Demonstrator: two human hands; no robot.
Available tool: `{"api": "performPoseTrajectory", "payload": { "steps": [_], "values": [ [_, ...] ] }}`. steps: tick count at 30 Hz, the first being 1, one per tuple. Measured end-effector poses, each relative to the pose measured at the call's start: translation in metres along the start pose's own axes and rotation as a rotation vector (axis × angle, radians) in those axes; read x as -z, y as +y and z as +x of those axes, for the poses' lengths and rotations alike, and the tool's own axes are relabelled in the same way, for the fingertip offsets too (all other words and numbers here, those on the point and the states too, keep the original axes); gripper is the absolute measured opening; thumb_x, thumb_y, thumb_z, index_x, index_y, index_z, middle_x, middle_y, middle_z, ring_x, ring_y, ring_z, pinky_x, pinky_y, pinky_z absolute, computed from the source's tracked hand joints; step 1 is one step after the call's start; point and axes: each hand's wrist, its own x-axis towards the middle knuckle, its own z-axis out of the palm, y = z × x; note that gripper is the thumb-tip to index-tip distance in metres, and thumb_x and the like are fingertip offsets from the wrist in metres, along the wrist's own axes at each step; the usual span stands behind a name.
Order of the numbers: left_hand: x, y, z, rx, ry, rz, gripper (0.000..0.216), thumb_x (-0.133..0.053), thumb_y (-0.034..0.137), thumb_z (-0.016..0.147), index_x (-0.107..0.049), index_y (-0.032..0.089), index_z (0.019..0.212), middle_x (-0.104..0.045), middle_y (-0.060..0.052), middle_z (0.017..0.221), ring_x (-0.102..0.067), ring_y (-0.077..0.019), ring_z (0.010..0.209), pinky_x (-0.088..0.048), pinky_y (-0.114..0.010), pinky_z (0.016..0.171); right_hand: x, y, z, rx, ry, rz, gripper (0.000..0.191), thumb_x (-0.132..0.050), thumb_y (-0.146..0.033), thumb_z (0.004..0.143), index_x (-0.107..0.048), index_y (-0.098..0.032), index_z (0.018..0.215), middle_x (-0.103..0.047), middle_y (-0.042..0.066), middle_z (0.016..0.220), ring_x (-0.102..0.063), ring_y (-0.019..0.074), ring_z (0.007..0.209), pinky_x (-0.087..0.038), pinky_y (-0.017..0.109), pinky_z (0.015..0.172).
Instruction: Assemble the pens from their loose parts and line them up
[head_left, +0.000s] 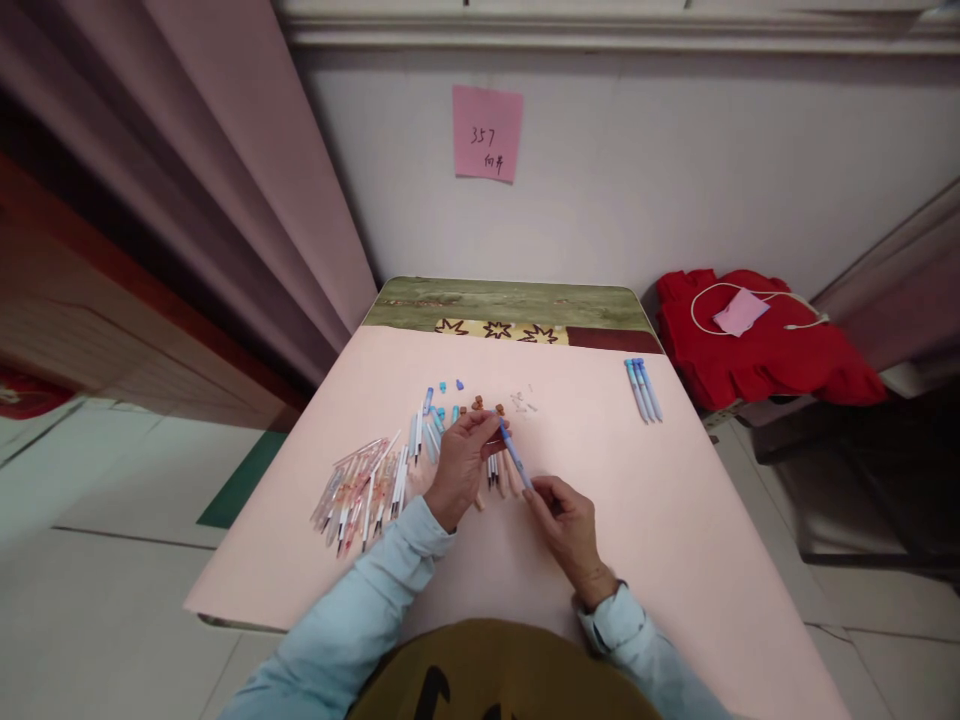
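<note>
Between my two hands a slim blue pen (516, 452) is held at a slant above the table. My left hand (463, 462) pinches its upper end, where a darker blue part shows. The fingers of my right hand (566, 525) close on its lower end. Beneath and beyond my left hand lie brown caps (478, 402), small clear parts (521, 402) and dark-tipped white refills (492, 470), partly hidden by the hand. Blue pen barrels (431, 440) and a light blue cap (442, 386) are to the left of it.
A loose pile of clear and pinkish pen parts with white refills (367, 490) covers the table's left side. Several blue pens (643, 390) lie side by side at the far right. A red cloth-covered seat (780, 370) with a white cable stands beyond the pink-covered table (660, 600).
</note>
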Motion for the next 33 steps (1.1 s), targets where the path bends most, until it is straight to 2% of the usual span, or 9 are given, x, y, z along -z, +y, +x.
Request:
{"api": "performPoseTrajectory", "payload": {
  "steps": [5, 16, 33],
  "values": [
    [0.0009, 0.0006, -0.0005, 0.032, 0.016, -0.020, 0.035, -0.079, 0.042, 0.071, -0.069, 0.012, 0.087, -0.073, -0.008, 0.083, -0.069, -0.0179, 0.072, -0.056, -0.032, 0.070, 0.0007, -0.0001, 0.0002, -0.006, 0.001, 0.000, 0.019, -0.061, -0.036, 0.089, -0.070, -0.018, 0.088, -0.066, 0.001, 0.070, -0.056, 0.0126, 0.058, -0.046, 0.022, 0.057],
    [0.0013, -0.0003, -0.0002, 0.017, 0.009, -0.009, 0.030, -0.085, 0.029, 0.064, -0.070, 0.012, 0.085, -0.073, -0.007, 0.083, -0.069, -0.0177, 0.073, -0.056, -0.035, 0.075, 0.0006, 0.0012, -0.0004, 0.001, -0.003, -0.018, 0.020, -0.061, -0.037, 0.089, -0.070, -0.019, 0.087, -0.067, 0.002, 0.070, -0.057, 0.0133, 0.059, -0.047, 0.023, 0.058],
    [-0.0061, -0.0075, -0.0073, -0.002, -0.006, -0.068, 0.025, -0.081, 0.028, 0.068, -0.069, 0.013, 0.085, -0.072, -0.007, 0.083, -0.067, -0.0168, 0.075, -0.053, -0.033, 0.076, 0.0007, -0.0008, -0.0026, 0.012, -0.008, 0.004, 0.017, -0.060, -0.033, 0.090, -0.070, -0.019, 0.086, -0.068, 0.002, 0.072, -0.060, 0.0136, 0.061, -0.048, 0.023, 0.059]
  ]
}}
